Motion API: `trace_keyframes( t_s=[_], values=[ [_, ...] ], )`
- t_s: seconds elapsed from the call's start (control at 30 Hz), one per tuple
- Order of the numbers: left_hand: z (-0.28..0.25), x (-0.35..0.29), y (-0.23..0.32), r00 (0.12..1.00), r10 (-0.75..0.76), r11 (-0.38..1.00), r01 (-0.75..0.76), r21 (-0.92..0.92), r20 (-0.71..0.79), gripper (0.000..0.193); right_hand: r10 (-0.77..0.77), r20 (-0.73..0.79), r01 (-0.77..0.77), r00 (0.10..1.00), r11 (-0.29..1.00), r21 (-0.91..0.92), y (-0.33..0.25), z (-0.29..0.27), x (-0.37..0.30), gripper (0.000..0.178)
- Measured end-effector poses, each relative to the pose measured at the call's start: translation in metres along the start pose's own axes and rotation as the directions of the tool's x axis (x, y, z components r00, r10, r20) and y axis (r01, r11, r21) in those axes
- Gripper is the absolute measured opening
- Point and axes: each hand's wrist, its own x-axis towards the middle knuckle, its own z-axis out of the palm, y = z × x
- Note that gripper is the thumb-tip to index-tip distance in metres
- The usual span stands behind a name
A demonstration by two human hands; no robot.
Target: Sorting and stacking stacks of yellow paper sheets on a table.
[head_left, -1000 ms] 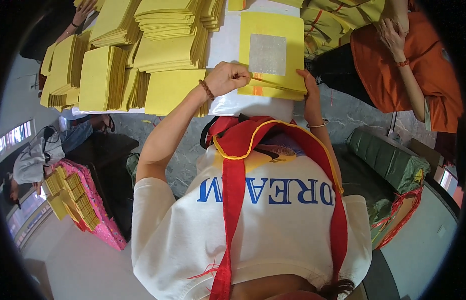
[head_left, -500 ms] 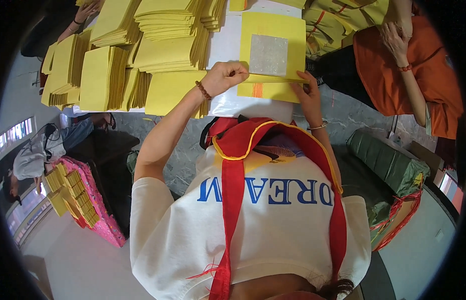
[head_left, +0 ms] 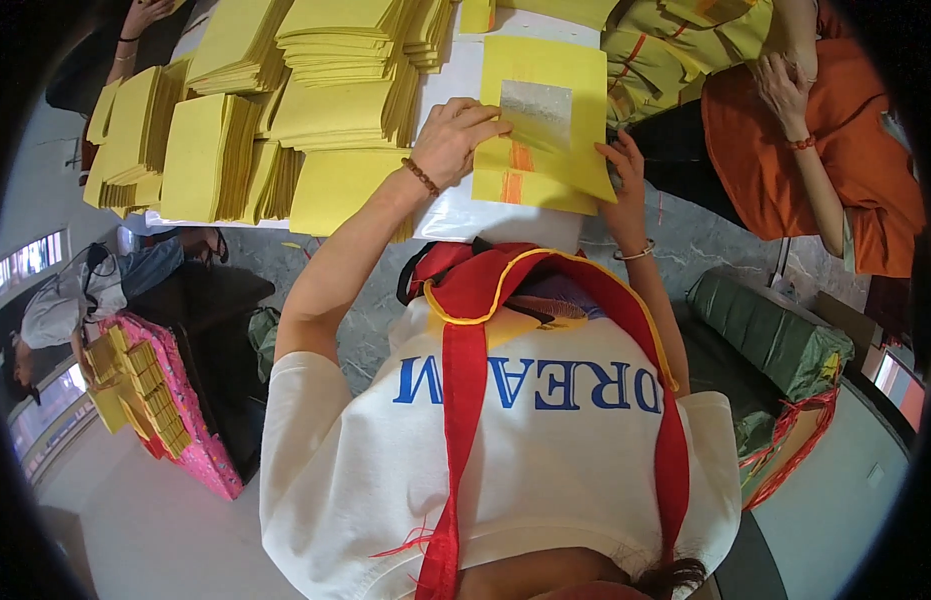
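In front of me lies a yellow paper sheet [head_left: 560, 185] with a silver square patch [head_left: 535, 105] and orange marks. Its near part is turned up as a flap, which overlaps the lower part of the silver patch. My left hand [head_left: 455, 145], with a beaded bracelet on the wrist, rests at the sheet's left side, its fingers stretched over the flap. At the right edge is my right hand [head_left: 625, 180], fingers apart and the thumb side by the flap's near corner. Left of them stand stacks of plain yellow paper [head_left: 345, 110].
The white tabletop [head_left: 500, 222] carries the sheets. On the right sits a person in orange clothing [head_left: 815, 170] beside bundled yellow paper [head_left: 685, 50]. A green wrapped bundle [head_left: 770, 325] is at lower right; a pink-covered box with yellow packs [head_left: 200, 455] is at lower left.
The flap has been folded farther up over the silver patch. My left hand has gone from a pinch to stretched fingers and moved slightly up; the fingers of my right hand have spread.
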Motion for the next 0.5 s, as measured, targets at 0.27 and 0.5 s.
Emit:
trace_keyframes(
  t_s=[0.27,0.5],
  values=[
    [-0.008,-0.032,0.017,0.992,0.12,0.98,-0.113,-0.166,0.033,0.038,-0.264,0.445,0.417,0.856,0.86,-0.292,-0.032,-0.03,-0.008,0.026],
    [-0.011,-0.014,0.033,0.95,-0.301,0.912,0.313,-0.265,0.089,0.017,0.01,0.279,0.051,0.96,0.976,-0.212,-0.033,-0.012,0.01,0.026]
  ],
)
